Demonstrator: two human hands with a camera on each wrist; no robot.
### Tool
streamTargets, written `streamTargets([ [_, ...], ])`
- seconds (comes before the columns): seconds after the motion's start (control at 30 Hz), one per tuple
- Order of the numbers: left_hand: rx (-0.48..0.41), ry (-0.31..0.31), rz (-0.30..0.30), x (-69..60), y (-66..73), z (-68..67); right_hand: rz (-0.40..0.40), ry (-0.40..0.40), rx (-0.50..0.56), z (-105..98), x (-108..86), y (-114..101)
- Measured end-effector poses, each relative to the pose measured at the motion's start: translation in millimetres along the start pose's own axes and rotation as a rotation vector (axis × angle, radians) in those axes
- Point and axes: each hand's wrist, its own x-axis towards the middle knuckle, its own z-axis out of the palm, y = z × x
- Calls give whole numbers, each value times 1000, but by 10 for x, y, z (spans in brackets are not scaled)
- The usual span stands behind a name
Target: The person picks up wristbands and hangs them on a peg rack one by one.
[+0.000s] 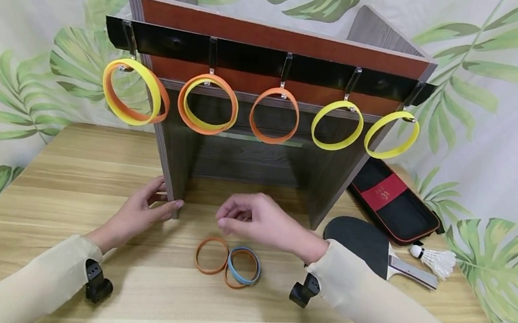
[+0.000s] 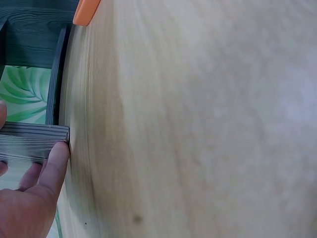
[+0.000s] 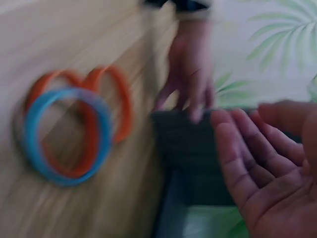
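My left hand point(image 1: 144, 210) grips the lower front edge of the wooden shelf unit's left side panel point(image 2: 34, 134), thumb on one face and fingers on the other. In front of the unit my right hand point(image 1: 264, 220) hovers over the table, fingers loosely bent, palm bare in the right wrist view. Just below it lie an orange ring point(image 1: 199, 265) and a blue ring point(image 1: 230, 273) that overlaps a second orange ring point(image 3: 91, 148). Yellow and orange rings hang from hooks on a black strip point(image 1: 251, 59), the leftmost hook carrying a yellow ring point(image 1: 155, 97) with an orange one.
To the right, a table tennis bat point(image 1: 357, 242) lies beside a black and red case point(image 1: 395, 203) and a shuttlecock point(image 1: 437, 260). The shelf unit point(image 1: 274, 27) stands at the back of the wooden table point(image 1: 95, 164), before a leaf-patterned cloth point(image 1: 480, 155).
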Motion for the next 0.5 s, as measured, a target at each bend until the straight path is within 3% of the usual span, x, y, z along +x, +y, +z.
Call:
streamTargets([
  [0.2,-9,-4,-4,4,-5,5,73,-105,-166,43,1,441],
  [0.5,-13,-4,-3,9,-10,5,115,-257,-254,75,13,711],
])
